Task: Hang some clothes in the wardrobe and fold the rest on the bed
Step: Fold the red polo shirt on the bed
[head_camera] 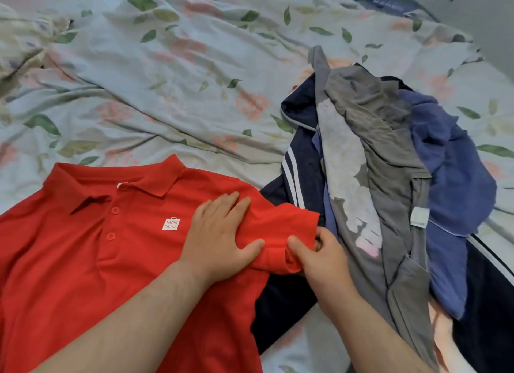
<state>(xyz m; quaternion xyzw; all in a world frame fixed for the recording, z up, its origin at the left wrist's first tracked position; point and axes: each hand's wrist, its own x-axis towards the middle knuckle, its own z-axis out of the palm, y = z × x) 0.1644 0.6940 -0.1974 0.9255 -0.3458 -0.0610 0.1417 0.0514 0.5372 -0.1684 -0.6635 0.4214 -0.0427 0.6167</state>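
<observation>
A red polo shirt (83,261) lay face up on the bed (167,80), its collar (116,186) well to the left of and beyond the left hand, and its three buttons running down the placket on that same side. A small white logo patch (171,224) sat just left of the left hand. The left hand (219,233) rested flat on the chest of the shirt near the shoulder, fingers spread and straight, thumb stretched out to the right, pressing the cloth down. Between the two hands lay the shirt's sleeve (283,233), bunched and partly turned inward. The right hand (322,258) pinched the hem of that sleeve between thumb and curled fingers, its thumb tip near the left thumb but not touching it. Under and just right of the right hand a heap of other clothes lay on the flowered sheet: a dark navy garment with white stripes (294,177), a grey shirt (383,161) draped across it with a white label (419,217) showing, and a blue garment (456,177) further right.
</observation>
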